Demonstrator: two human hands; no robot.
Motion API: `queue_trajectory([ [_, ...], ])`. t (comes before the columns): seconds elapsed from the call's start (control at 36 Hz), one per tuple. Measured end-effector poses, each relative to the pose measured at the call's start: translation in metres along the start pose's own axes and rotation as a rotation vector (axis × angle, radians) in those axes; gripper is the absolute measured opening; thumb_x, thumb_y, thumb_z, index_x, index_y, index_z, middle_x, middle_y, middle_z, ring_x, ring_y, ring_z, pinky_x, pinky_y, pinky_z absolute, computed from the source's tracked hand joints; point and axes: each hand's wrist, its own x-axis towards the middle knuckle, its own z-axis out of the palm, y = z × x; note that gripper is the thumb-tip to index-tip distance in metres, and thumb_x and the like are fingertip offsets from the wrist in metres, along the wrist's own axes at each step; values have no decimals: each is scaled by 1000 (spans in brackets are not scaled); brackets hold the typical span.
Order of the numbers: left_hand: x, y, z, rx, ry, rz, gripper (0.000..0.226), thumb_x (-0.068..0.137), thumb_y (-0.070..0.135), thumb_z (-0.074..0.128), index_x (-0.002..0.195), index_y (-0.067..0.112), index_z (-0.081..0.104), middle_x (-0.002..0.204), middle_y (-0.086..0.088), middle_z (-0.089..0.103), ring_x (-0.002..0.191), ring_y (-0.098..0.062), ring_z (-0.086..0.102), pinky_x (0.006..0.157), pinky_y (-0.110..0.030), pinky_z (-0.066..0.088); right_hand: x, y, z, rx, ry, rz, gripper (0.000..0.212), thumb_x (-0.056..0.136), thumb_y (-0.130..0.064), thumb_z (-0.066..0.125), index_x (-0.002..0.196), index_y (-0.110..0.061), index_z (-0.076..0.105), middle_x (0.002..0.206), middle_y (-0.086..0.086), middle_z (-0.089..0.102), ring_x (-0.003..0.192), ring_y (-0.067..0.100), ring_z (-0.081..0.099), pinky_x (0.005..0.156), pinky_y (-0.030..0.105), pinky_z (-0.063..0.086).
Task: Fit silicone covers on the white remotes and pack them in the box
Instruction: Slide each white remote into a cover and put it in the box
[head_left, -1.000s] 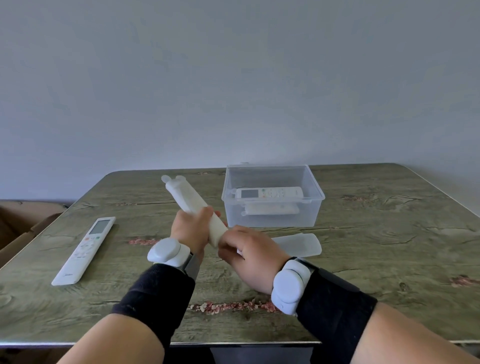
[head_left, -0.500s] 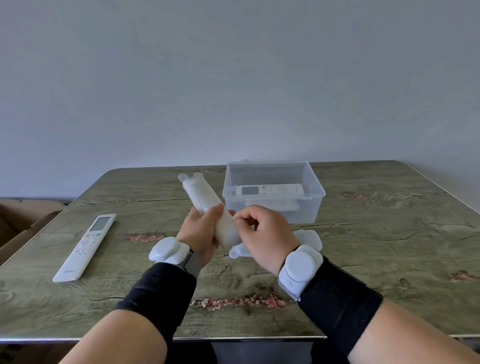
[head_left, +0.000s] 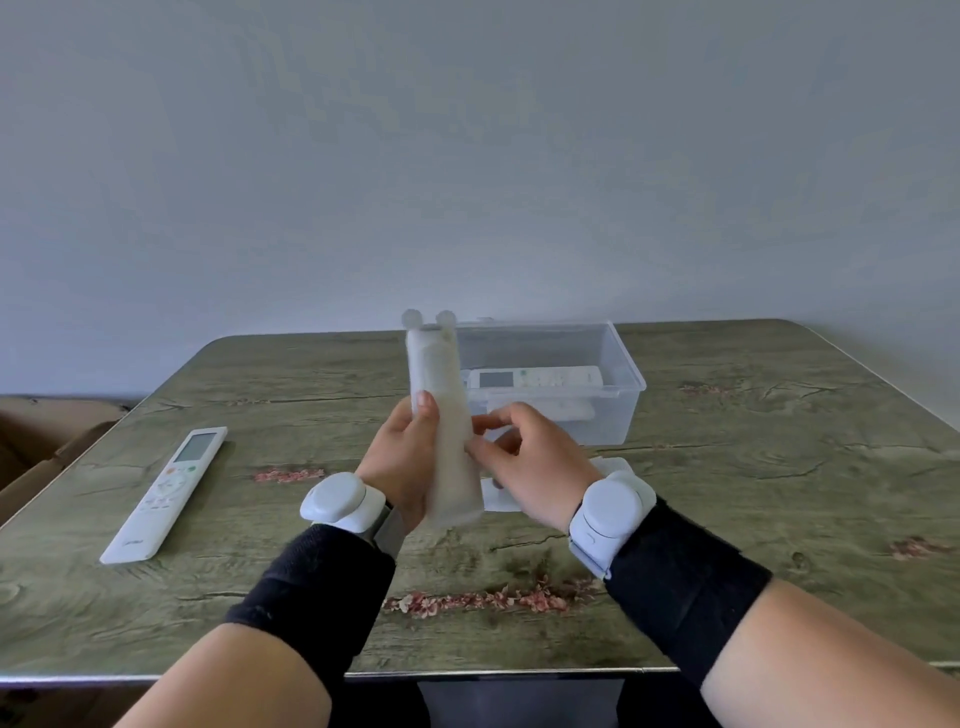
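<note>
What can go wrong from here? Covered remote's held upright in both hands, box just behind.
1. The covered remote stands nearly upright, gripped by the left hand while the right hand pinches its edge. Its lower end is blurred, so full seating cannot be confirmed.
2. The spare cover lies under the right wrist and might get swept aside.
3. The box already holds a packed remote; the next could land askew on it.

One head-worn camera faces forward and down. The left hand (head_left: 397, 467) and right hand (head_left: 532, 462) sit near, the surface (head_left: 779, 467) beyond them
</note>
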Motion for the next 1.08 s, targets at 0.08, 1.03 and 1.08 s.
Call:
queue_trajectory([
  [0.08,-2,1,4,25,28,-46,49,108,50,36,115,15,70,104,-14,79,98,-37,76,90,-62,58,-1,3,4,110,-79,47,34,84,-52,69,108,-30,60,87,-6,74,76,11,73,71,43,61],
  [1.03,2,-7,-4,181,-243,-74,16,100,13,64,112,6,72,104,-16,79,90,-29,77,72,-35,62,3,22,-17,228,93,50,21,91,-38,67,110,-34,58,89,3,73,82,21,73,82,49,60],
  [1.08,2,-9,-4,199,-264,-69,17,99,11,66,113,5,72,103,-16,79,92,-30,77,74,-35,63,2,23,-17,223,93,46,22,91,-38,67,111,-33,59,90,2,73,83,21,72,83,49,60],
])
